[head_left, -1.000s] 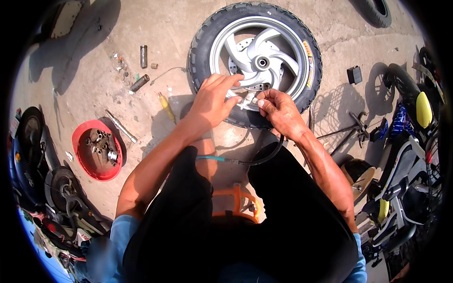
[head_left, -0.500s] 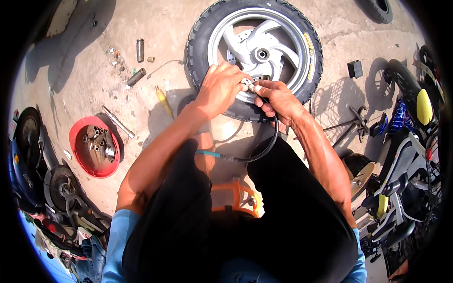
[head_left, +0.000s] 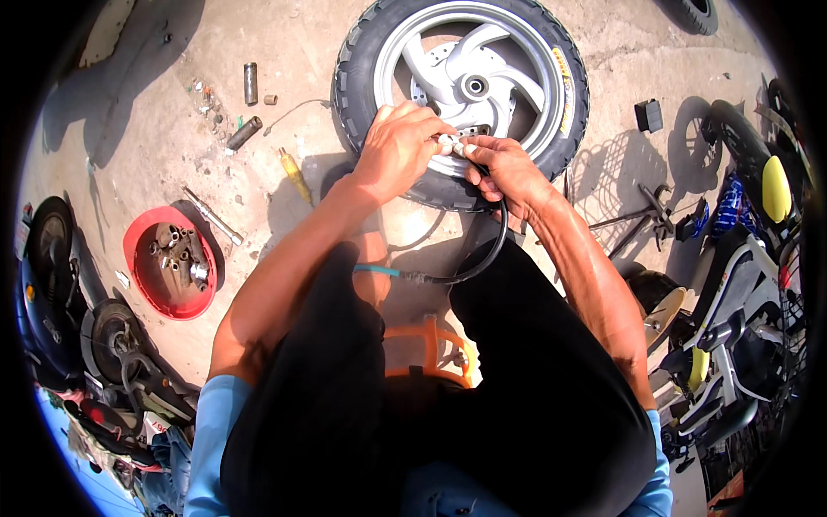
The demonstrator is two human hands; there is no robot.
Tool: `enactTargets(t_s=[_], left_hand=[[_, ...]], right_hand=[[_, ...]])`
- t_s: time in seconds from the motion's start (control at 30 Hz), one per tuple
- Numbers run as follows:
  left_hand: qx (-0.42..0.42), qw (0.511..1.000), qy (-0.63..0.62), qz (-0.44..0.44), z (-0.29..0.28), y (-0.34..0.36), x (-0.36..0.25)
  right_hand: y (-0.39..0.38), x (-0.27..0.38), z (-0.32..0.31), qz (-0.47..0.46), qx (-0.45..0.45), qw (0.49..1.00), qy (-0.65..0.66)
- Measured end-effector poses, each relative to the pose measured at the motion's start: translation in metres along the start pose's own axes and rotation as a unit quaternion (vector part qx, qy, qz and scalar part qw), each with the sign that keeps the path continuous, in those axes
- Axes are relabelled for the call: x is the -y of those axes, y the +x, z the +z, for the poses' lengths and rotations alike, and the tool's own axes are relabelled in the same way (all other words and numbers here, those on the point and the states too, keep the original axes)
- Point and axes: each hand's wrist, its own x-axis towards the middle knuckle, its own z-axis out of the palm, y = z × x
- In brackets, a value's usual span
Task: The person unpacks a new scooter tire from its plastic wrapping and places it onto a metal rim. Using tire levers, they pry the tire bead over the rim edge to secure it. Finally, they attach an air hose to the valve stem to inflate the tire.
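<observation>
A motorcycle wheel (head_left: 422,62) with silver curved spokes and a black knobbly tyre lies flat in front of me. Over its near rim, both my hands meet at a small metal hose fitting (head_left: 451,145). My left hand (head_left: 399,148) is closed, its thumb and fingers pinching the fitting from the left. My right hand (head_left: 510,177) is closed round the hose end just behind it. From there the black air hose (head_left: 503,239) curves down between my knees into a teal length. What lies under the fitting is hidden by my fingers.
A red bowl (head_left: 131,250) of sockets stands at left, beside a metal bar (head_left: 213,215). A yellow-handled tool (head_left: 295,176) and metal tubes (head_left: 250,84) lie farther off. An orange stool (head_left: 431,345) is beneath me. Motorcycles (head_left: 732,319) and a puller-like tool (head_left: 659,215) are at right.
The view has shifted slightly, so the wheel and the ground things sit a little higher. Both hands keep their grip on the fitting and hose, with small finger movements.
</observation>
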Motion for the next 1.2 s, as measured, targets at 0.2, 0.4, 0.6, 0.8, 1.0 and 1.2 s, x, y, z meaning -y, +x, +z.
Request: enactTargets(t_s=[0.2, 0.4, 0.6, 0.8, 1.0, 1.2], left_hand=[[-0.023, 1.000, 0.013, 0.008, 0.001, -0.004, 0.001], [-0.011, 1.000, 0.018, 0.018, 0.000, 0.001, 0.004], [0.005, 1.000, 0.023, 0.009, -0.003, -0.002, 0.003], [-0.101, 0.994, 0.029, -0.038, -0.082, -0.066, -0.014], [-0.010, 0.909, 0.036, -0.416, -0.160, -0.250, 0.004], [0.108, 0.891, 0.001, -0.441, -0.106, -0.351, -0.014]], right_hand=[[0.001, 0.006, 0.013, -0.001, -0.036, 0.996, -0.081], [0.006, 0.004, 0.020, -0.076, -0.103, 0.955, -0.268], [0.000, 0.012, 0.030, -0.081, -0.102, 0.927, -0.351], [0.011, -0.010, 0.003, -0.080, -0.022, 0.972, -0.221], [0.014, -0.020, 0.000, -0.101, 0.002, 0.975, -0.196], [0.019, -0.025, -0.009, -0.108, 0.018, 0.975, -0.193]])
